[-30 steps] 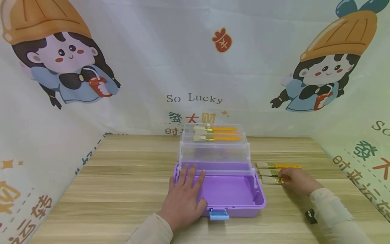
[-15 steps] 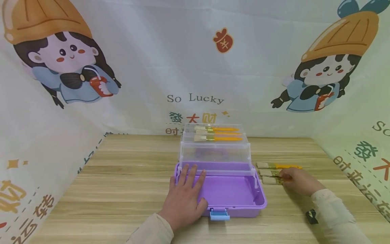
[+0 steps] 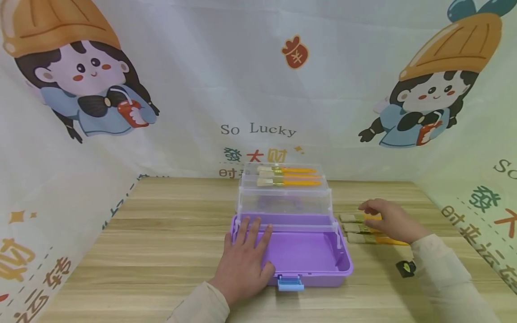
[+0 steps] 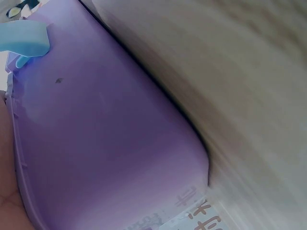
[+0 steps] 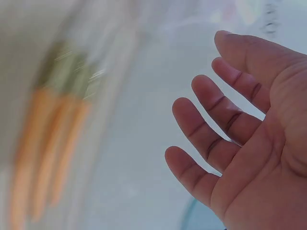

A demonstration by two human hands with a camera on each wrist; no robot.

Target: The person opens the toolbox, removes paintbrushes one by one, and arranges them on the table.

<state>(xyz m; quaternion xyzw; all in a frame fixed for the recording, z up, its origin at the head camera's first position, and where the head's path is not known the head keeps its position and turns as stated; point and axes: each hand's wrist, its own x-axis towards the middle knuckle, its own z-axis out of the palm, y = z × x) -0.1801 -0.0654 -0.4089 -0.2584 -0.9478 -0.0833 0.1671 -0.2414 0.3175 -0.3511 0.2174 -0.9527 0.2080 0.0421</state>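
A purple box lies open on the table, its clear trays raised at the back. My left hand rests spread over the box's left side; the left wrist view shows the box's front wall and blue latch. Three flat paintbrushes with yellow handles lie side by side on the table to the right of the box. Above them hovers my right hand, fingers apart and palm bare in the right wrist view, where the brushes are blurred.
Several similar paintbrushes lie on the upper clear tray. Behind and beside the wooden table hangs a printed curtain. A small black device sits at my right wrist.
My right hand has lifted off the brushes on the table, moving up and away, its fingers opened. These brushes stay in place. The left hand and the box have not moved.
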